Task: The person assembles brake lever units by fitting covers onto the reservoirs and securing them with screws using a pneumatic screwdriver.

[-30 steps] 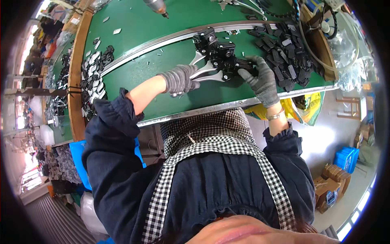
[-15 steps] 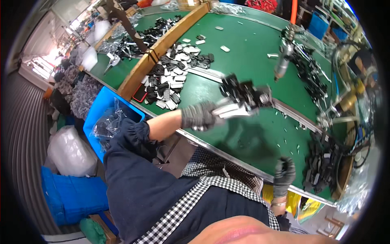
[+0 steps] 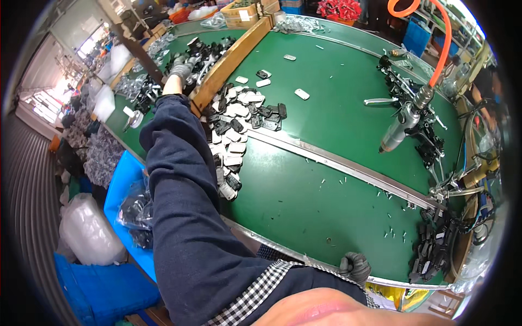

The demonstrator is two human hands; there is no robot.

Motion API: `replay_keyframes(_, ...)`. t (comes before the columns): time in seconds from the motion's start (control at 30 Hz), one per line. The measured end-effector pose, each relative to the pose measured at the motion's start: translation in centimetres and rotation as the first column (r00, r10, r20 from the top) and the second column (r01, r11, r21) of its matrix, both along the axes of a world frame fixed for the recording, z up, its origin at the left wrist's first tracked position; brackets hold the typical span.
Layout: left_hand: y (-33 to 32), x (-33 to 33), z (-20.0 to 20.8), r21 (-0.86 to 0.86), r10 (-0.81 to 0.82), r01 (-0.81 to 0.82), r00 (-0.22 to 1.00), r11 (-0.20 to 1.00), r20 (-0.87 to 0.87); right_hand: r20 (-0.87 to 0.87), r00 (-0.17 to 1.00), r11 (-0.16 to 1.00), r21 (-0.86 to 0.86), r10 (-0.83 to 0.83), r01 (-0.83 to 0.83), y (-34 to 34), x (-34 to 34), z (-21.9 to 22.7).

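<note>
My left arm reaches far over the green workbench [image 3: 277,195]. The gloved left hand [image 3: 181,70] is on a heap of black and silver lever-like parts [image 3: 209,54] beyond a wooden bar [image 3: 234,57]; its fingers are partly hidden among them. At the bench's near edge rests my gloved right hand [image 3: 355,267], fingers curled in; whether anything is inside cannot be seen. On this side of the bar lies a pile of small black and white oblong pieces [image 3: 236,111]. An air screwdriver [image 3: 401,124] hangs over the bench on an orange hose [image 3: 446,46].
A metal rail [image 3: 337,164] crosses the bench, with small screws [image 3: 394,233] scattered near its right end. Black parts [image 3: 433,244] are heaped at the right, more lever parts [image 3: 405,89] behind them. A blue bin [image 3: 117,187] with plastic bags stands at the left edge.
My left hand has gone from mid-bench, where it held a cluster of black and silver parts, to the far-left heap. My right hand has drawn back to the near edge and curled.
</note>
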State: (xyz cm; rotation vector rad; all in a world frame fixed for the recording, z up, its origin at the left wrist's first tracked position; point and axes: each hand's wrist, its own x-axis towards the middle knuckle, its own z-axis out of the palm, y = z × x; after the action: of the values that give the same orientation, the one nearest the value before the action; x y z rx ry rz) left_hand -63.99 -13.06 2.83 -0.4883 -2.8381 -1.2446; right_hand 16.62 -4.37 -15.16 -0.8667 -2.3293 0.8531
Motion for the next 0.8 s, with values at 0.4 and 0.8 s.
replay_keyframes(0.4,15.6,20.2,-5.7,-0.514,-0.617,0.345,0.370,0.785,-0.694,0.080,0.995,0.977,0.199,0.068,-0.083,0.0,-1.0,2.4)
replay_keyframes(0.8,41.0,37.1,-8.3,-0.672,-0.891,0.586,0.335,0.452,-0.307,-0.127,0.949,0.953,0.063,-0.288,0.298,5.1,3.1,7.2)
